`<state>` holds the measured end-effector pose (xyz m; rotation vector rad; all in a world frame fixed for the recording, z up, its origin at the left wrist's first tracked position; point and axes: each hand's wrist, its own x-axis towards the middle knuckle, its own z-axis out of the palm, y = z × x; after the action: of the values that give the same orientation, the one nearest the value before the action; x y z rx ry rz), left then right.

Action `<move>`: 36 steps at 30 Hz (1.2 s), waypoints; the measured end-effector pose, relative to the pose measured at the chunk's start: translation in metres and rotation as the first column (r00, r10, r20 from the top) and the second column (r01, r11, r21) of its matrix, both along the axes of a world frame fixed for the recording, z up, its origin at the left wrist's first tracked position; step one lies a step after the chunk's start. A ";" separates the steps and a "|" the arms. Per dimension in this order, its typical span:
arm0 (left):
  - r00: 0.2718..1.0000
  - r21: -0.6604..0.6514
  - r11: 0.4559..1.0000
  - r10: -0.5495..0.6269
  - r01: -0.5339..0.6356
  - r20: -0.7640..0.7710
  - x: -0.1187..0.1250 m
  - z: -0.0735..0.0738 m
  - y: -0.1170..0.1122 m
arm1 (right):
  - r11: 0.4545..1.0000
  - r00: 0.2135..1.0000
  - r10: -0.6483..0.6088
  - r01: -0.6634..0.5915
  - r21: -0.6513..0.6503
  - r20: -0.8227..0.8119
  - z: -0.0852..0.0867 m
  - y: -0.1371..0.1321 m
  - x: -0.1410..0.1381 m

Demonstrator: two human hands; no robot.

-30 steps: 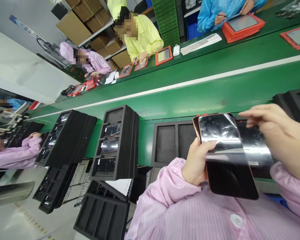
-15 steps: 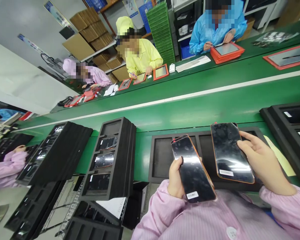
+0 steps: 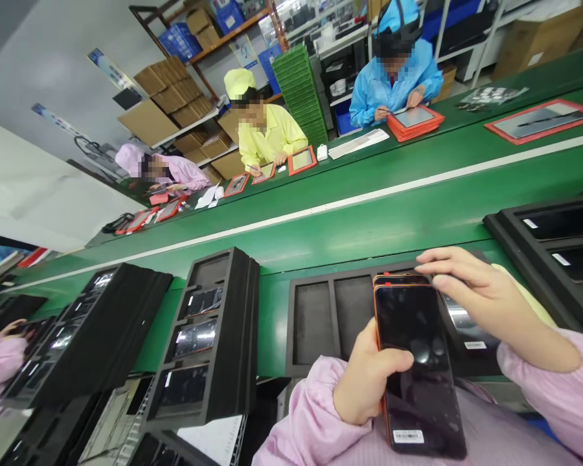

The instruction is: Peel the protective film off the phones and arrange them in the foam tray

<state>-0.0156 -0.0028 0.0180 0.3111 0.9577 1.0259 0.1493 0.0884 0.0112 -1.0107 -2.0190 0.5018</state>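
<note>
My left hand grips a stack of smartphones from the left side, its thumb lying across the dark screen of the top smartphone. A second orange-edged phone shows at the stack's upper end, with a red tab by the top edge. A white barcode label sits low on the top screen. My right hand is open, fingers stretched out at the upper right corner of the stack. Below its palm, another phone with a white label lies in a black foam tray. The tray's two left compartments hold nothing.
Stacked foam trays with phones stand to the left, and more foam trays lie at right. Yellow paper is partly behind my right hand. Across the green bench, several co-workers handle devices on red-edged pads.
The left hand's phones have turned more upright and shifted right. My right hand has let go of its phone and opened; whether that phone joined the stack or the tray, I cannot tell.
</note>
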 end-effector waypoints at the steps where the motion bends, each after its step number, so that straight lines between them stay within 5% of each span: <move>1: 0.999 0.011 0.999 -0.039 0.039 -0.017 0.002 0.002 0.000 | 0.995 0.998 0.055 -0.057 0.078 0.035 0.013 0.001 -0.003; 4: 0.994 0.026 0.995 -0.098 0.100 -0.046 0.005 0.005 0.001 | 0.949 0.984 0.094 -0.134 0.285 0.152 0.034 0.000 -0.012; 8: 0.999 0.042 0.998 -0.042 0.042 0.002 0.004 0.003 -0.002 | 0.843 0.958 0.148 -0.253 0.475 0.246 0.030 -0.020 -0.003; 12: 0.994 0.102 0.995 -0.017 0.006 0.105 -0.003 0.005 -0.003 | 0.697 0.758 0.461 -0.631 0.341 0.461 0.034 -0.043 0.018; 18: 0.999 0.081 0.996 0.035 -0.038 0.039 -0.004 0.011 0.005 | 0.580 0.628 0.590 -0.767 0.275 0.508 0.058 -0.038 0.009; 24: 0.965 0.082 0.990 0.089 -0.113 0.248 -0.001 0.007 0.012 | 0.750 0.815 0.395 -0.552 0.363 0.424 0.037 -0.013 0.005; 30: 0.968 0.059 0.980 0.179 -0.191 0.175 -0.003 0.004 0.010 | 0.895 0.955 0.117 -0.220 0.388 0.272 0.021 -0.011 -0.017; 34: 0.961 0.027 0.979 0.195 -0.204 0.197 -0.009 0.000 0.006 | 0.942 0.979 0.008 -0.076 0.327 0.205 0.012 -0.015 -0.028; 36: 0.951 0.015 0.970 0.233 -0.241 0.204 -0.015 -0.004 0.002 | 0.984 0.992 -0.045 0.023 0.175 0.122 0.005 -0.018 -0.030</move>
<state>-0.0302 -0.0003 0.0140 0.1226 0.8044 1.2720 0.1188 0.0707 0.0159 -0.9889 -2.1117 0.2444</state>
